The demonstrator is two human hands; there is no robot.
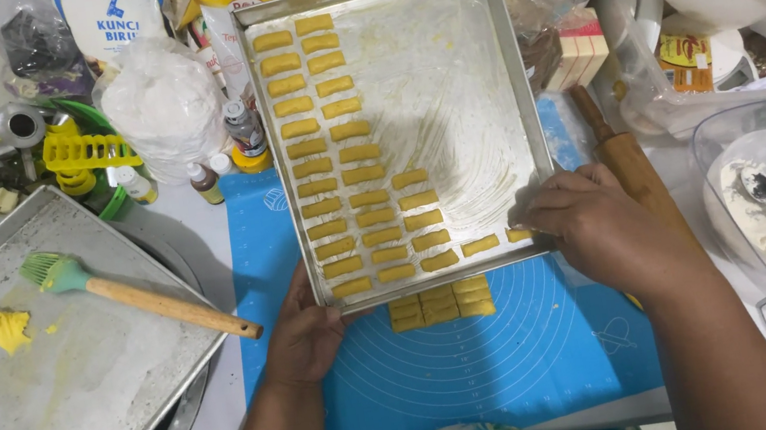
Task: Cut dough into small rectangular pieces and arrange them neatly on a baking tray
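The person's left hand [305, 333] is gripping the near edge of the big metal tray [464, 81] with fingers curled, while the right hand [581, 221] is resting half-closed at its near right corner, fingertips touching a yellow dough piece [519, 234], on the blue mat [486, 361].

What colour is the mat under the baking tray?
Blue with white circular guide lines, the mat shows best in the head view.

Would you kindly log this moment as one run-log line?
left hand: grips near edge of rectangular metal baking tray | right hand: fingers inside tray beside yellow dough pieces | underneath: blue silicone mat
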